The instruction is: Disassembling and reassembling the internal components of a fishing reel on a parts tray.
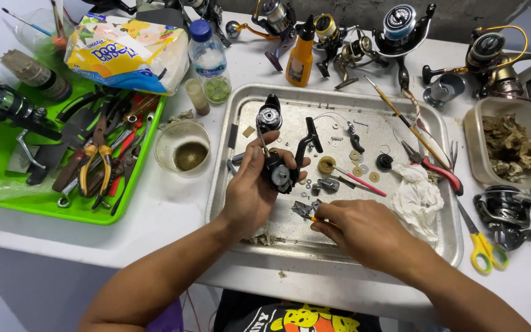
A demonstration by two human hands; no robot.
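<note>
One green tray (7, 157) of pliers sits at the far left, then one glass bowl (182, 147) and one metal tray (228, 154). Over that tray the left hand (250, 190) is raised, fingers curled around one black reel body (276, 169). The right hand (354, 227) lies low, palm down, fingertips pinching a small orange-tipped tool (316, 219) beside a grey part (302, 209). One pair of yellow scissors (483, 246) lies at the right.
</note>
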